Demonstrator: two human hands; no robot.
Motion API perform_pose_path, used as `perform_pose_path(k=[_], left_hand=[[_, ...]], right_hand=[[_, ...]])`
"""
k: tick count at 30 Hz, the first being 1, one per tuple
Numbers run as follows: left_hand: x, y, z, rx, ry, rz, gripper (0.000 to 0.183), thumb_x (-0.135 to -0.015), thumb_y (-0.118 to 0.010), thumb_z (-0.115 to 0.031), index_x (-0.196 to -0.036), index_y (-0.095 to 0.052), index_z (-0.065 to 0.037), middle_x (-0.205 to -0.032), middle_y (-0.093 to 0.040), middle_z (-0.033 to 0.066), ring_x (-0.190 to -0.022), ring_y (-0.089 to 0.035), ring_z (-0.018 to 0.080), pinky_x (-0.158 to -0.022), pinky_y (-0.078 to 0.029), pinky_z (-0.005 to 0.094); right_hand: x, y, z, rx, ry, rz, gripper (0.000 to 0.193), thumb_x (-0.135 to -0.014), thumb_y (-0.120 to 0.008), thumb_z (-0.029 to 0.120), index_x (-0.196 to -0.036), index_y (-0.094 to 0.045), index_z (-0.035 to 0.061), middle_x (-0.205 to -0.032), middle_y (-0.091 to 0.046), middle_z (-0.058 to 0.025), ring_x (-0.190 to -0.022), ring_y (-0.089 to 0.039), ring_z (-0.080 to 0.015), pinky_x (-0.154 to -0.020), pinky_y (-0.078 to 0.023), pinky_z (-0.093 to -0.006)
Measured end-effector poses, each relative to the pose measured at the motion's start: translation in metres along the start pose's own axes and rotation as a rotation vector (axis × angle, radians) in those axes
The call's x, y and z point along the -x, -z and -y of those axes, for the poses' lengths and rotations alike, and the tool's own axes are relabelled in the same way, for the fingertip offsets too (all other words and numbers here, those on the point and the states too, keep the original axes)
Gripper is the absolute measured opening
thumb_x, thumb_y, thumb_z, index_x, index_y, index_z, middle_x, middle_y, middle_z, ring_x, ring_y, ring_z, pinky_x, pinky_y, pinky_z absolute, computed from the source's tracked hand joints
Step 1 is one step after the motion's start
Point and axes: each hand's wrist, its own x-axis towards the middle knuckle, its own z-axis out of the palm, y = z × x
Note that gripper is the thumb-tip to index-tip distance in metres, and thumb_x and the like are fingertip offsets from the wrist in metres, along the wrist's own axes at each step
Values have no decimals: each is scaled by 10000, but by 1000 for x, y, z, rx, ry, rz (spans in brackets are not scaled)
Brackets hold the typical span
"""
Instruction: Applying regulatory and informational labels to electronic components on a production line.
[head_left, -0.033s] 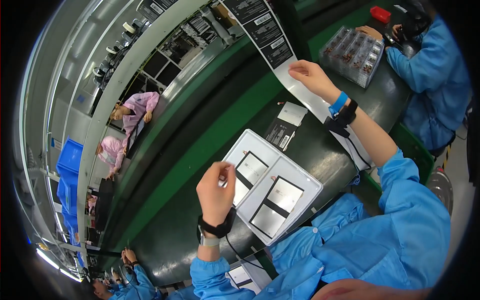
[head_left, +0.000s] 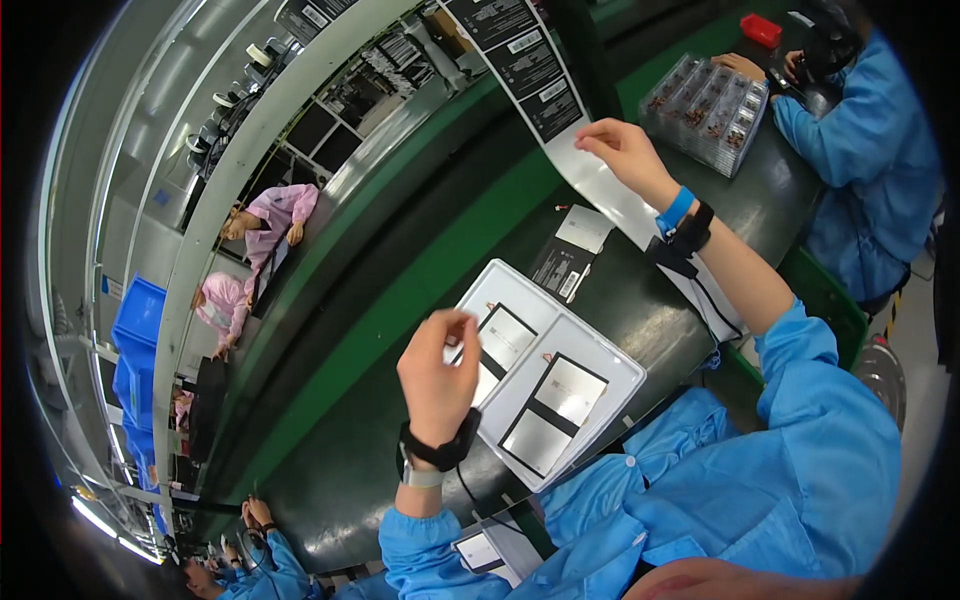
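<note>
My left hand (head_left: 438, 380) is closed, its fingertips drawn together over the left part of a white two-compartment tray (head_left: 618, 362). Anything inside that pinch is hidden. Flat silver battery packs with black bands lie in the tray: one battery pack (head_left: 570, 392) in the right compartment, another (head_left: 507, 338) partly behind my left hand. My right hand (head_left: 628, 158) is raised over a long strip of labels (head_left: 553, 92), fingers pressed together. Whether they grip its pale bare backing cannot be made out. Beyond the tray lies a battery pack with a black printed label (head_left: 565, 262).
A stack of clear plastic trays (head_left: 705, 115) with small parts stands at the far right. Beside it a co-worker in a blue sleeve (head_left: 835, 130) works near a red box (head_left: 761, 29). A green belt (head_left: 385, 310) runs past the dark worktable. Another white tray (head_left: 515, 550) sits low by my left forearm.
My left hand has shifted slightly up and to the right over the tray. My right hand is almost still; the label strip beneath it has moved slightly.
</note>
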Motion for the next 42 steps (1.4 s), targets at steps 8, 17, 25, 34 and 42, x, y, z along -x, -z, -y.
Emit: perform_pose_path(k=[8, 17, 25, 34, 42], left_hand=[[-79, -46, -63, 103, -368, 34, 98, -883, -720, 12, -976, -696, -7, -882, -711, 113, -818, -705, 248, -761, -556, 333], [-110, -71, -57, 34, -460, -86, 207, -880, -731, -49, -1081, -679, -36, -1160, -688, 121, -1091, -650, 312, -922, -532, 396], [-105, -74, -53, 85, -497, -228, 357, -841, -808, -40, -1168, -667, -26, -1260, -684, 133, -1130, -664, 325, -968, -549, 409], [-100, -59, -68, 209, -503, -240, 325, -831, -829, -25, -1129, -701, -19, -1226, -735, 139, -1031, -726, 270, -876, -587, 354], [-99, -53, -65, 398, -392, -187, 251, -847, -830, -15, -1086, -758, 10, -1192, -773, 144, -920, -757, 177, -844, -593, 307]], right_hand=[[-20, -2, -11, 111, 22, -88, 590, -931, -770, 240, -1412, -550, -21, -1343, -639, -200, -1210, -628, -263, -1015, -516, -368], [33, -7, 57, -286, 127, 57, 160, -1005, -695, 97, -1119, -696, -15, -999, -712, -14, -914, -651, -67, -849, -542, -249], [84, -13, 100, -466, 216, 153, 173, -978, -723, 31, -1131, -669, -30, -1045, -690, -28, -982, -655, -84, -894, -549, -265], [93, -9, 121, -472, 391, 134, 166, -972, -693, -34, -1137, -707, -42, -1070, -709, -76, -1009, -688, -130, -926, -559, -271], [87, -6, 129, -379, 443, 193, 202, -963, -674, -67, -1133, -770, -14, -1068, -709, -84, -1001, -677, -143, -895, -551, -271]])
